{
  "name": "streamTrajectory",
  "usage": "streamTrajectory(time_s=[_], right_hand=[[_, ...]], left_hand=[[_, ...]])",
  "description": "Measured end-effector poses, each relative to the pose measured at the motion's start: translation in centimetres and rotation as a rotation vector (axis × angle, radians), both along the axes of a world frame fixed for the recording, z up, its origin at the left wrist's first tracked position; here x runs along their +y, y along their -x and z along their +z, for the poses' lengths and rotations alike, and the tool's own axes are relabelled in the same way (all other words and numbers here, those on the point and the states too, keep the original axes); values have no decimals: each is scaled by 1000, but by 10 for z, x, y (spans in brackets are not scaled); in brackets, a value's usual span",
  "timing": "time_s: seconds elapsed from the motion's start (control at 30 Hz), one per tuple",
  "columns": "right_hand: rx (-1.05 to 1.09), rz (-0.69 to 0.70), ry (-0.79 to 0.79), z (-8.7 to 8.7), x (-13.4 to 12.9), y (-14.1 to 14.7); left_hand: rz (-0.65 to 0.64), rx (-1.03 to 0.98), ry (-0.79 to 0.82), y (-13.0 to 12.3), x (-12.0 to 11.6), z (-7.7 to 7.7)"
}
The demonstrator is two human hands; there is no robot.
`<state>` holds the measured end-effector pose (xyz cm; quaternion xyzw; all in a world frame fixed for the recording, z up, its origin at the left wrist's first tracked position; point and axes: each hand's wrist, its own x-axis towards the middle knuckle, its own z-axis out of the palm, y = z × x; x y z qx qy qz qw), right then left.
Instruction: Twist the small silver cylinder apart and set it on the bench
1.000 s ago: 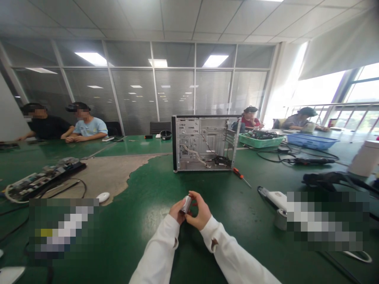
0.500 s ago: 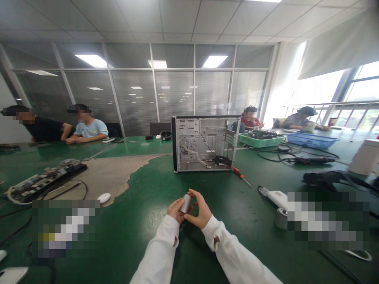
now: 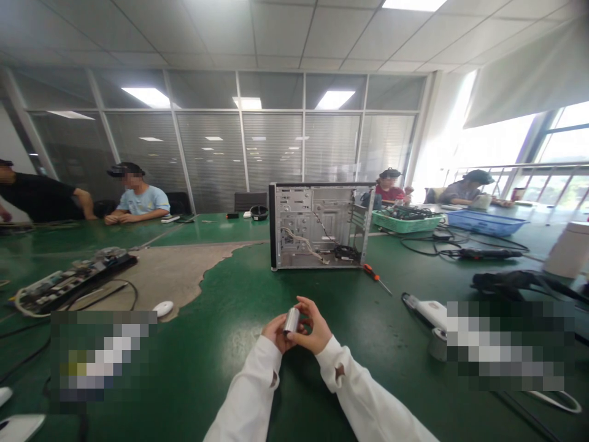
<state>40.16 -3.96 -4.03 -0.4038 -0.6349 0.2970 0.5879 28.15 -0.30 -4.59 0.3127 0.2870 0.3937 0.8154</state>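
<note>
In the head view a small silver metal cylinder (image 3: pixel 292 320) is held tilted between my two hands, above the green table. My right hand (image 3: pixel 318 328) is closed on it from the right, the thumb by its lower end and the index finger near its top. On the other side my left hand (image 3: pixel 275 333) cups the cylinder, with its fingers partly hidden behind it. Beyond my hands stands an open computer case (image 3: pixel 322 227), loose cables inside it. An orange-handled screwdriver (image 3: pixel 376 277) lies by the case's front right corner.
Green (image 3: pixel 407 222) and blue (image 3: pixel 488 222) baskets stand at the back right. A stripped electronic unit (image 3: pixel 78 279) with cables lies on the left. On the right are a grey roll (image 3: pixel 438 345) and black cables. Several people sit around the far sides of the table.
The cylinder has turned a little in my hands, and my left thumb has come off its front. My right thumb now sits closer to its lower end. At far left a person has leaned away.
</note>
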Motion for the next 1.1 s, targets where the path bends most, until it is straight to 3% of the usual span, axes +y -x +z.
streamTrajectory(time_s=[0.07,0.2,0.37,0.53,0.73,0.93,1.1], right_hand=[[-18,-1,0,1,-2,1],[-110,-44,-14,8,-9,3],[-384,-171,-195,14,-13,4],[-447,-165,-197,13,-13,4],[-297,-50,-134,10,-12,1],[25,106,34,-6,-2,-1],[193,110,151,-12,3,3]], left_hand=[[4,-3,-13,-3,-2,2],[128,11,-147,-12,-7,5],[240,224,-309,-14,-6,1],[305,331,-396,-9,-2,-3],[223,173,-253,-6,-3,1],[154,186,-121,0,-4,3],[115,176,-89,3,-5,4]])
